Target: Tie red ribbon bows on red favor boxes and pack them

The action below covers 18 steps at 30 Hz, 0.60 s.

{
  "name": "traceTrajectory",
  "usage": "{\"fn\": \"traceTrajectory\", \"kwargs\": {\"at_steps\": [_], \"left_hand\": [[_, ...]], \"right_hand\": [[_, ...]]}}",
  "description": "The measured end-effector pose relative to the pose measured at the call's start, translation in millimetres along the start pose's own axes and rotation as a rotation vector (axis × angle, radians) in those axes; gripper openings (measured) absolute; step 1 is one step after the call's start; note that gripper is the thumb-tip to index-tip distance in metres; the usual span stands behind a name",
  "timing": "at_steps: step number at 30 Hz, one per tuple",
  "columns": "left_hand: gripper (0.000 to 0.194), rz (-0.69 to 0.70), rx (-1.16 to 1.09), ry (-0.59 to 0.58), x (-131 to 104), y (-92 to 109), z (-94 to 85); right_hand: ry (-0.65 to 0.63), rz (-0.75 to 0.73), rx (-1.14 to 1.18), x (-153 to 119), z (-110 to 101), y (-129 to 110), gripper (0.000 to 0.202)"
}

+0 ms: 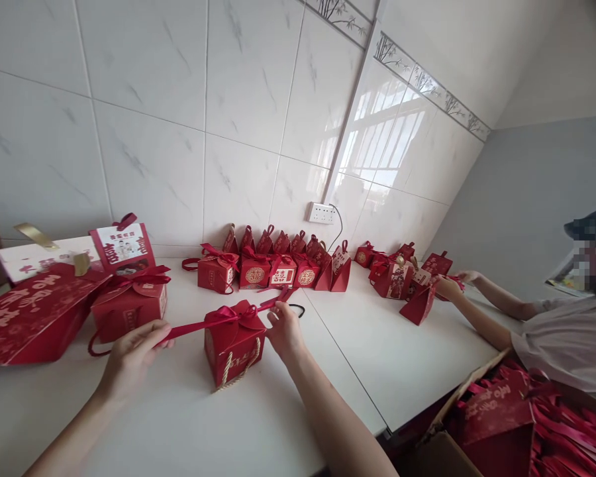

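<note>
A red gift box (228, 361) with gold lettering and a twisted gold cord handle stands on the white table in front of me. A red ribbon (193, 326) is tied across its top, its two ends drawn out sideways. My left hand (135, 354) pinches the left end and holds it taut, apart from the box. At the box's upper right corner, my right hand (287, 331) has its fingers closed on the other ribbon end. The fingertips there partly hide the ribbon.
Several red boxes (255, 271) line the tiled wall. Larger red boxes (34, 315) stand at left. A co-worker's hands (449, 285) handle red boxes at right. A carton (449, 457) full of red boxes and ribbons sits at lower right. A power strip (322, 212) is on the wall.
</note>
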State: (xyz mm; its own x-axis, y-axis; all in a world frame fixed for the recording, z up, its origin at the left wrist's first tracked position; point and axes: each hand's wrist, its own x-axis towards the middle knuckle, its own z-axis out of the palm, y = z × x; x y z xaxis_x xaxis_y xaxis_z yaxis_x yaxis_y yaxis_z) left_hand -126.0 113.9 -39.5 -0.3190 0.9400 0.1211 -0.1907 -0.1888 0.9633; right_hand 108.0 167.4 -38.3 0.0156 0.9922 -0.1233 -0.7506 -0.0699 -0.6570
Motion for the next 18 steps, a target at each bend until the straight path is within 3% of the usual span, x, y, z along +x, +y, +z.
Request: {"fn": "traceTrajectory", "kwargs": {"at_steps": [7,18], "left_hand": [[0.026,0.039,0.007,0.034,-8,7,9.0],[0.027,0.097,0.043,0.14,-6,15,2.4]], "right_hand": [[-0.002,0.019,0.039,1,-6,-2,0.023],[0.018,-0.021,0.13,2,-3,-7,0.016]]}}
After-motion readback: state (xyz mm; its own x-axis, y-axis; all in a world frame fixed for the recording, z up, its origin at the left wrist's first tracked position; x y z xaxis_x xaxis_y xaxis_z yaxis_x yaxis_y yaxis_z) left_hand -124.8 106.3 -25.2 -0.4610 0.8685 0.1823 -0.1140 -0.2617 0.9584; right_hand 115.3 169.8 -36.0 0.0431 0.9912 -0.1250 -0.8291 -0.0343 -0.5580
